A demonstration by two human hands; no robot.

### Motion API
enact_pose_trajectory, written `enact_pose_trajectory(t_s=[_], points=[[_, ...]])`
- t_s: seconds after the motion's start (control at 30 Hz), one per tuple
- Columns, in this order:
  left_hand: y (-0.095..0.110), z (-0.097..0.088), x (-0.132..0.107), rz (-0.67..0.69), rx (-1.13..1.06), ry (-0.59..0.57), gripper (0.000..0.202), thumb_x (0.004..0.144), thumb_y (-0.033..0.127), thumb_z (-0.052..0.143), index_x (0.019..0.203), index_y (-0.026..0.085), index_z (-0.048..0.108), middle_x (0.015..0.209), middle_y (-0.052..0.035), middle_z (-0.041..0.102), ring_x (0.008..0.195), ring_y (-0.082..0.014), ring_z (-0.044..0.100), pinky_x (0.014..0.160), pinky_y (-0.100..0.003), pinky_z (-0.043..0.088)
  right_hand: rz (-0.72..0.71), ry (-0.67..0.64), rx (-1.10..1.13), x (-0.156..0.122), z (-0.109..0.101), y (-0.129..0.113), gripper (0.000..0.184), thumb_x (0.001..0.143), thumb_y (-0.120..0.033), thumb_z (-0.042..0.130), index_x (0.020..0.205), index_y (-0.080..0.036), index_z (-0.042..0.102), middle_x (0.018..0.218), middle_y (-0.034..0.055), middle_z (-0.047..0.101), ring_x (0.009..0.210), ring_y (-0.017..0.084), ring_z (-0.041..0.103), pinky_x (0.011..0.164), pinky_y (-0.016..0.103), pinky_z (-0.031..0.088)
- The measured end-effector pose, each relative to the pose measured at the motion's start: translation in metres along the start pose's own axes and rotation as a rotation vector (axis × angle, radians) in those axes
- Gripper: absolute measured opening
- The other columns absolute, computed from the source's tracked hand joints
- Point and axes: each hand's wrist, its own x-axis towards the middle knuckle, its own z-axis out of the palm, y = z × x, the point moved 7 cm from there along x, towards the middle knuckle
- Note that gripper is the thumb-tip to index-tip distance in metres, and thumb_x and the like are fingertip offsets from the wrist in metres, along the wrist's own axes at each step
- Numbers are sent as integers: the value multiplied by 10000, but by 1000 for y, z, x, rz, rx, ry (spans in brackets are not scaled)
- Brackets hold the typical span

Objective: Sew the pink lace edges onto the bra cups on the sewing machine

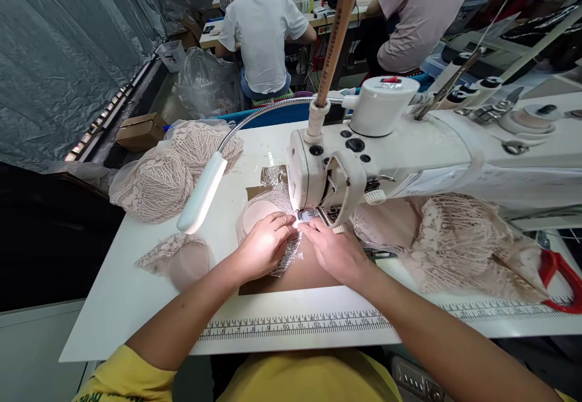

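A beige lace bra cup [257, 213] lies under the needle area of a white sewing machine [409, 141], its lace edge close to the presser foot [308, 215]. My left hand [267, 245] rests over the cup's right side, its fingers bent and gripping the lace edge just left of the foot. My right hand [339, 250] is at the front right of the foot, thumb and fingers closed at the fabric edge. Its fingertips are partly lost in the lamp's glare. Beneath both hands lies a brown sheet [318, 271] on the machine bed.
Lace cups are piled [159, 184] at the left back; a single lace piece [182, 259] lies nearer. More lace [459, 238] and red-handled scissors [561, 281] are on the right. A lamp [204, 190] arches over. A ruler strip [291, 327] lines the front edge. Two people sit beyond.
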Motion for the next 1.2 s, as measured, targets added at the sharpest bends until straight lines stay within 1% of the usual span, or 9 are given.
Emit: enact_pose_trajectory(t_s=[0.13, 0.27, 0.33, 0.43, 0.5, 0.57, 0.7, 0.93, 1.2], points=[[31, -10, -31, -12, -277, -323, 158, 837, 129, 525, 829, 187, 671, 1069, -91, 661, 1029, -209, 607, 890, -323, 512, -26, -14, 138, 2, -1, 6, 447, 840, -50, 367, 1156, -203, 643, 913, 52, 637, 714, 158, 542, 612, 256, 370], [65, -20, -50, 66, -551, -623, 197, 825, 225, 613, 1014, 225, 668, 933, -36, 714, 823, -172, 662, 726, -250, 534, -49, 10, 202, 3, -1, 8, 430, 880, -74, 349, 1174, -198, 638, 928, 49, 648, 716, 148, 547, 634, 241, 384], [65, -24, -40, 58, -565, -567, 186, 864, 215, 561, 1017, 220, 667, 905, -32, 717, 782, -152, 660, 703, -234, 523, -51, 28, 178, 1, -1, 7, 441, 881, -75, 357, 1216, -196, 618, 1028, 60, 651, 722, 146, 547, 616, 241, 378], [37, -26, -12, -46, -347, -256, 227, 926, 203, 443, 958, 186, 667, 920, -62, 702, 823, -157, 649, 767, -262, 520, -59, 39, 88, -3, 1, 4, 470, 860, -72, 391, 1264, -204, 591, 1127, 63, 635, 746, 152, 549, 586, 248, 363], [15, -20, 2, -68, -146, -66, 276, 948, 213, 398, 983, 153, 665, 1034, -107, 686, 938, -192, 635, 847, -315, 516, -66, 22, 27, -4, 3, 2, 466, 845, -78, 416, 1250, -211, 604, 1072, 60, 645, 768, 162, 552, 575, 254, 357], [0, -7, 9, -13, -9, 17, 289, 952, 229, 404, 1058, 139, 656, 1134, -129, 663, 1004, -217, 618, 860, -349, 524, -72, 7, -10, -4, 4, 1, 479, 833, -71, 426, 1252, -217, 605, 1011, 57, 651, 783, 168, 553, 578, 258, 361], [-17, 10, 10, 50, 120, 57, 306, 956, 243, 408, 1107, 143, 655, 1142, -127, 662, 925, -209, 622, 787, -344, 538, -81, 12, -49, -3, 4, 0, 531, 834, -46, 405, 1302, -232, 571, 1020, 57, 657, 808, 171, 557, 630, 265, 390], [-21, 10, 10, 19, 142, 73, 320, 954, 228, 406, 1120, 135, 664, 1135, -120, 675, 876, -208, 585, 757, -340, 528, -68, 23, -110, -2, 5, 0, 520, 842, -37, 382, 1272, -234, 598, 1056, 84, 651, 831, 194, 582, 676, 291, 412], [-29, 10, 5, -25, 177, 81, 394, 918, 234, 444, 1288, 145, 548, 1269, -153, 588, 1158, -287, 500, 933, -453, 446, -32, 67, -66, -2, 9, 2, 468, 878, -101, 394, 1276, -241, 597, 997, 75, 668, 742, 162, 579, 596, 257, 387]])
